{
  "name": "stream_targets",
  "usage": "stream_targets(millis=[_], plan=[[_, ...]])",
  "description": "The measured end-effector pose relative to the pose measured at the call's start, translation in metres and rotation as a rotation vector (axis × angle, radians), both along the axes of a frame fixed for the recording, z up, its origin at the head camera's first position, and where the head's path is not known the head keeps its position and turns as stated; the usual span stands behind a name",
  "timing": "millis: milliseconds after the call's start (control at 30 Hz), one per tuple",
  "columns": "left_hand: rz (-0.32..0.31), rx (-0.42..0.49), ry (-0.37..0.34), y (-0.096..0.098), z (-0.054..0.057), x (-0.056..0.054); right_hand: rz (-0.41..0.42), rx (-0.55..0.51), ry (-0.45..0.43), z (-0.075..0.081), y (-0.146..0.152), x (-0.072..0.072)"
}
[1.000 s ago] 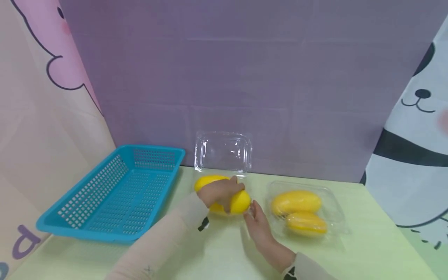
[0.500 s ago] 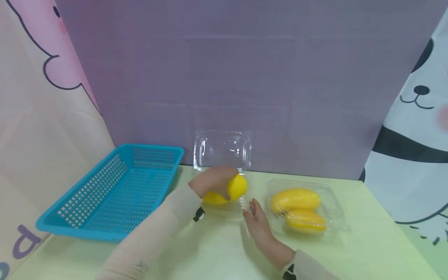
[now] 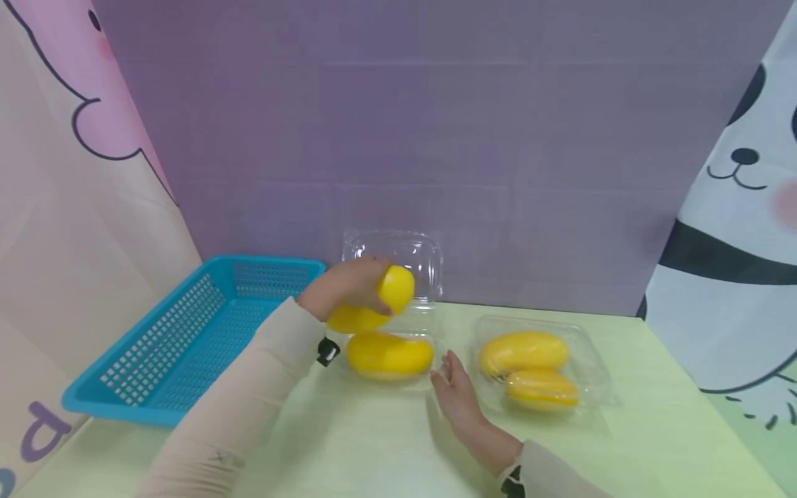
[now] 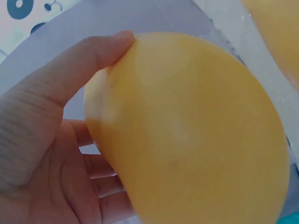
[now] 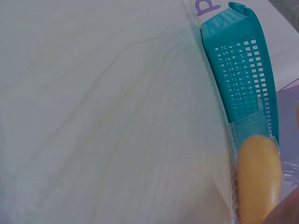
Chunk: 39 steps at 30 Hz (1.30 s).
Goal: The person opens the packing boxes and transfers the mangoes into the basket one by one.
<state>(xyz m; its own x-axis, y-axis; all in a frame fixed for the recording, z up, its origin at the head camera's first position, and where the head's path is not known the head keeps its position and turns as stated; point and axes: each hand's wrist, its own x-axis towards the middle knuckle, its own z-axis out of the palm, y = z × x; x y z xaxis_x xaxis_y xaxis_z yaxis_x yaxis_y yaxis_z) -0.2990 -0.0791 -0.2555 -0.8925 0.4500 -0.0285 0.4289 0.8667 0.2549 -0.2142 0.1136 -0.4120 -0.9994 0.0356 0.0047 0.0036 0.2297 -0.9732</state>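
Note:
My left hand (image 3: 351,287) grips a yellow mango (image 3: 397,289), thumb on one side and fingers round the other. It holds the fruit up in front of the raised lid of an open clear plastic clamshell box (image 3: 426,315). A second mango (image 3: 389,355) lies in the base of that box. In the left wrist view, the held mango (image 4: 187,130) fills most of the picture. My right hand (image 3: 459,395) is beside the right edge of the box, fingers extended and nothing in its grasp. Only a bit of the right hand (image 5: 285,212) shows in the right wrist view.
At left stands a blue perforated basket (image 3: 124,413) with no fruit visible in it. Another clear box (image 3: 588,353) on the right holds two mangoes (image 3: 526,351). Behind the pale green table (image 3: 386,443) rises a purple backdrop (image 3: 423,138).
My left hand has lifted the mango out of the open box and carried it up and left, uncovering the mango below. My right hand stays at the box's right side.

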Motion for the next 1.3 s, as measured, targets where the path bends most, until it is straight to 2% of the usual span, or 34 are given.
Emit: stream_targets(millis=[200, 367, 500, 733, 833, 1067, 1300], plan=[[0.015, 0.021, 0.025, -0.021, 0.007, -0.008, -0.004, 0.007, 0.003, -0.002, 0.000, 0.000], [0.063, 0.066, -0.007, -0.043, 0.009, -0.014, -0.003, 0.010, 0.015, -0.003, 0.001, 0.000], [0.114, 0.101, -0.048, -0.062, 0.008, -0.019, -0.002, -0.001, 0.017, -0.003, 0.001, 0.000], [0.268, 0.185, -0.169, -0.097, 0.007, -0.021, -0.002, -0.001, -0.004, -0.003, 0.001, 0.000], [0.313, 0.192, -0.199, -0.110, 0.005, -0.023, -0.001, 0.005, -0.005, -0.002, 0.001, 0.000], [0.394, 0.193, -0.228, -0.134, -0.007, -0.028, 0.005, 0.014, 0.001, -0.002, 0.001, 0.001], [0.419, 0.184, -0.264, -0.149, -0.024, -0.033, -0.002, 0.035, -0.009, -0.001, 0.001, 0.002]])
